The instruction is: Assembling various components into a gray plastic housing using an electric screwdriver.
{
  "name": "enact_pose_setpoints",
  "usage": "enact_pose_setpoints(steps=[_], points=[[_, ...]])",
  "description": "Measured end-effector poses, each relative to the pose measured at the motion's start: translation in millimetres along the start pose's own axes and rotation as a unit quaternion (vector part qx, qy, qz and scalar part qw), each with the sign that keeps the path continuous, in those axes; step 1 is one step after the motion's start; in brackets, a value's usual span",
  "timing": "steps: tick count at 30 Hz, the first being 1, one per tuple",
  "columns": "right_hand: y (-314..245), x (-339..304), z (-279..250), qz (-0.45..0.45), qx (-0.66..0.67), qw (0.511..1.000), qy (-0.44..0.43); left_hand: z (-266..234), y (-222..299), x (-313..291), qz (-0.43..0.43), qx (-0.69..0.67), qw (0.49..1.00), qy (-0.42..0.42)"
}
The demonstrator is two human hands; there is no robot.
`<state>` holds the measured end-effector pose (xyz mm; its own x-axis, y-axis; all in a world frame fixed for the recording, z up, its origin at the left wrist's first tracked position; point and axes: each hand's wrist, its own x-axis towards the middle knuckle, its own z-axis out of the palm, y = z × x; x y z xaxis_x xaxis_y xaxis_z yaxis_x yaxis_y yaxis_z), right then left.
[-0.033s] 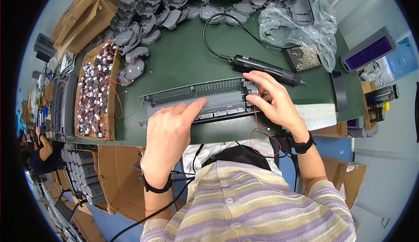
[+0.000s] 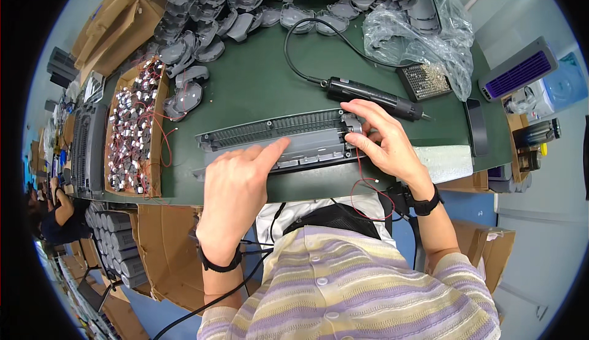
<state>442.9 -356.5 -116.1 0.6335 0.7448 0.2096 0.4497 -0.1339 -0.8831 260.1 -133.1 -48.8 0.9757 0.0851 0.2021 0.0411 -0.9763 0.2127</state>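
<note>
A long grey plastic housing (image 2: pixel 310 143) with a ribbed far side lies slightly tilted across the bench in front of me. My left hand (image 2: pixel 234 186) grips its left part from the near side, index finger stretched along the inner surface and the other fingers curled. At the right end, my right hand (image 2: pixel 388 143) holds the housing, its thumb at a small grey end part (image 2: pixel 352 125) and its fingers over the far corner. A thin red wire (image 2: pixel 353 193) with a small white connector trails from that end over the bench edge. What sits beneath my right fingers is hidden.
A black electric screwdriver (image 2: pixel 374 97) lies behind the housing, beside a block of screws (image 2: pixel 423 82). A cardboard tray (image 2: pixel 162 88) of wired parts stands at left. Grey shells (image 2: pixel 245 26) and plastic wrap (image 2: pixel 399 33) fill the back. A co-worker (image 2: pixel 60 217) is far left.
</note>
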Motion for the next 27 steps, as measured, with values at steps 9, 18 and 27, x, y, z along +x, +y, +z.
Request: enact_pose_setpoints(steps=[9,18,27], points=[[-1,-2,1,0.026,0.018,0.999,-0.018,2,-5,9,-0.005,0.003,1.0,-0.011],[2,-11,-14,0.044,0.093,0.991,-0.084,25,-23,28,0.027,-0.149,0.985,-0.085],[10,3,-25,-0.012,0.063,0.984,-0.164,23,-19,30,0.042,-0.167,0.979,-0.113]])
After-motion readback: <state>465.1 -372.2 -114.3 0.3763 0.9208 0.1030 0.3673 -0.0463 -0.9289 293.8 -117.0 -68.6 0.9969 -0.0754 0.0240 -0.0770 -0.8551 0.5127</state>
